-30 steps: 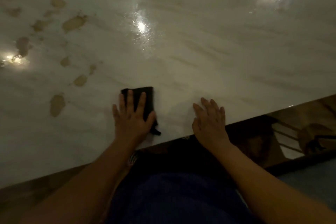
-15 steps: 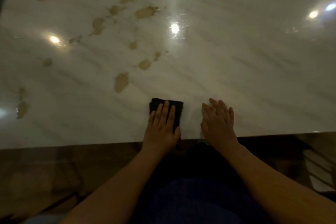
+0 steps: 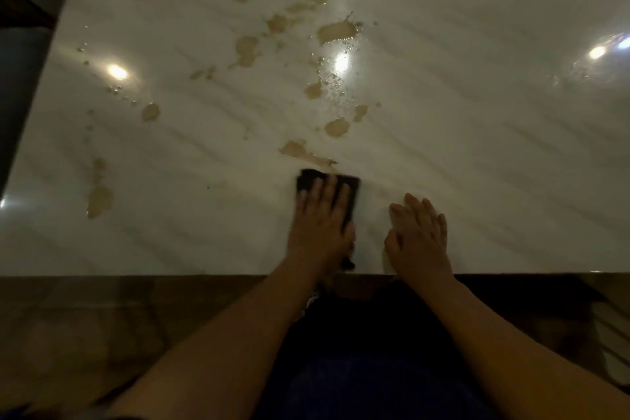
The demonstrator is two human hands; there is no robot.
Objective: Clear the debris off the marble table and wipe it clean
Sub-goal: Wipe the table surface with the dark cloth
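Observation:
A white marble table [image 3: 460, 133] fills the upper view. Several tan spill patches [image 3: 335, 31] and small droplets spread over its left and middle. My left hand [image 3: 320, 218] presses flat, fingers straight, on a folded black cloth [image 3: 306, 179] near the front edge. The cloth's far edge sits just short of the nearest tan patch [image 3: 301, 151]. My right hand [image 3: 417, 237] lies flat on the bare marble right beside it, holding nothing.
The table's front edge [image 3: 170, 274] runs across the view, with brown floor below it. Its left edge [image 3: 37, 78] slants up at the far left, beside a dark object. Ceiling lights glare off the marble.
My left hand has pushed the cloth forward from the front edge toward the nearest tan patch. The view has swung left, showing more spills and the table's left edge. My right hand stays put.

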